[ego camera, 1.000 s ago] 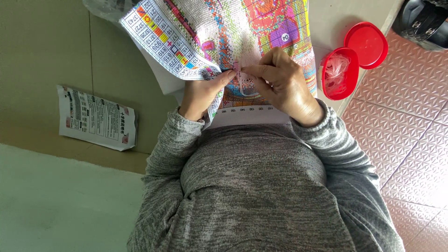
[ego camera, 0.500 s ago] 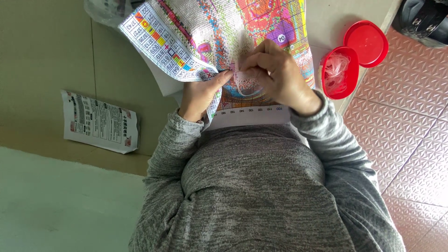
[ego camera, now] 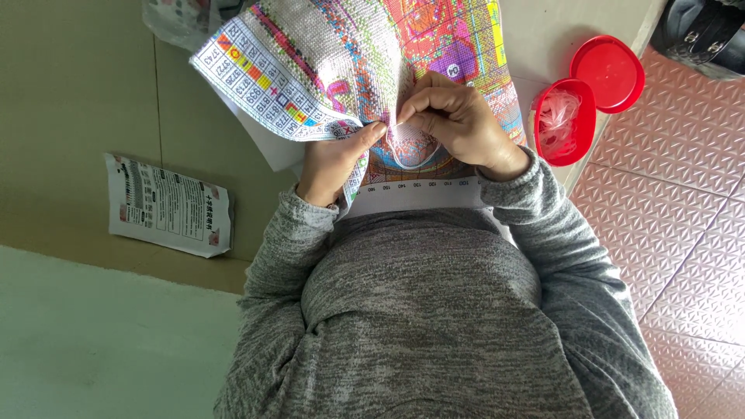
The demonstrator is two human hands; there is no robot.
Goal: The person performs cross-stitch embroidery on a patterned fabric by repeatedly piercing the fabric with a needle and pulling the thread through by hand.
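Stitching a bright cloth (ego camera: 349, 54) with both hands.

I am watching the left hand (ego camera: 330, 163) gripping the folded edge of the cloth, thumb on top. The right hand (ego camera: 454, 124) is closed, its fingertips (ego camera: 403, 116) pinching something too thin for me to make out, right beside the left thumb. The cloth is lying over a table (ego camera: 77, 93), just above the grey sweater (ego camera: 419, 310). A red box (ego camera: 563, 120) and its lid (ego camera: 607, 74) are sitting near the right hand. A paper (ego camera: 169, 206) is lying on the table.
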